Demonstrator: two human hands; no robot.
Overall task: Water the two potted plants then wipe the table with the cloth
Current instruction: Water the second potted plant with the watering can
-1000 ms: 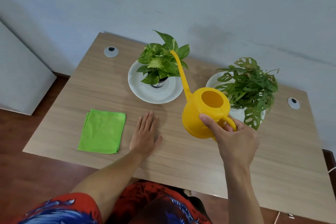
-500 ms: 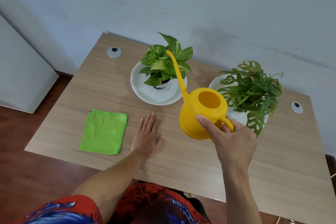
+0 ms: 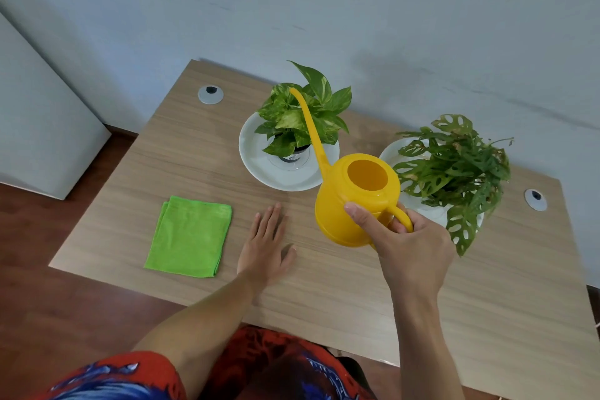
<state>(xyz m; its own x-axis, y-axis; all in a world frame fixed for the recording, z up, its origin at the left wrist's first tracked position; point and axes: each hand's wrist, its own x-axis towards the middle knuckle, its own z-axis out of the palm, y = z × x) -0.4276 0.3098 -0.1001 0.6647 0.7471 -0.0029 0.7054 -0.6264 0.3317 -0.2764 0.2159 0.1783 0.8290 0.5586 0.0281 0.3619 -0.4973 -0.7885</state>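
My right hand (image 3: 409,245) grips the handle of a yellow watering can (image 3: 354,201), held above the wooden table (image 3: 324,276). Its long thin spout reaches up and left over the leaves of the left plant (image 3: 303,114), which stands in a small pot on a white plate (image 3: 256,156). The right plant (image 3: 454,166), with holed leaves, stands on another white plate (image 3: 391,149) just right of the can. A folded green cloth (image 3: 190,235) lies flat at the front left. My left hand (image 3: 264,247) rests flat on the table beside the cloth, fingers apart.
Two round grey cable grommets sit in the tabletop, the left grommet (image 3: 210,94) at the back and the right grommet (image 3: 535,199) near the edge. A pale wall runs right behind the table. A white cabinet (image 3: 39,127) stands at the left on the dark wood floor.
The watering can has shifted a little left, its spout tip now further over the left plant's leaves. My left hand has stayed flat on the table.
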